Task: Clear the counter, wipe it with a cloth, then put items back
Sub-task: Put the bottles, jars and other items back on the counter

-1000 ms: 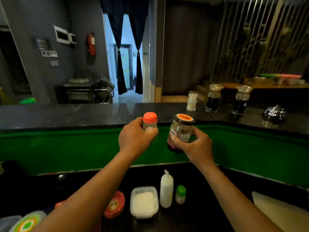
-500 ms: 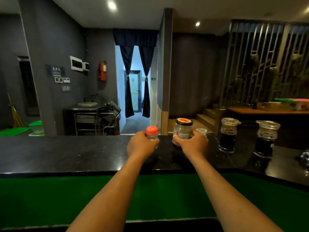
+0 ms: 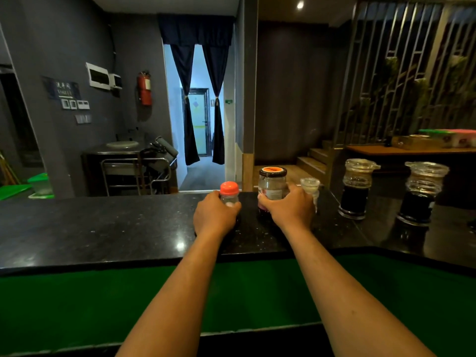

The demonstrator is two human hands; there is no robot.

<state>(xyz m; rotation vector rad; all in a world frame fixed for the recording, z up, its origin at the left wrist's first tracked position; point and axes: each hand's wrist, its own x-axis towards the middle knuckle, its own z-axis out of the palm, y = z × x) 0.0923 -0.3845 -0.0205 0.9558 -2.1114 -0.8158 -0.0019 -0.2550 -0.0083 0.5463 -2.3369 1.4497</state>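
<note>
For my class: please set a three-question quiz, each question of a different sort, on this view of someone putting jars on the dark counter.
1. True or false: the left hand grips the bottle with the orange cap.
2. The right hand grips: A) a dark-liquid dispenser; B) the jar with the orange-topped lid; C) nothing.
3. How many glass dispensers of dark liquid stand on the counter to the right of the hands?

Key: 1 true; 2 B; 3 two, the second being the far dispenser.
</note>
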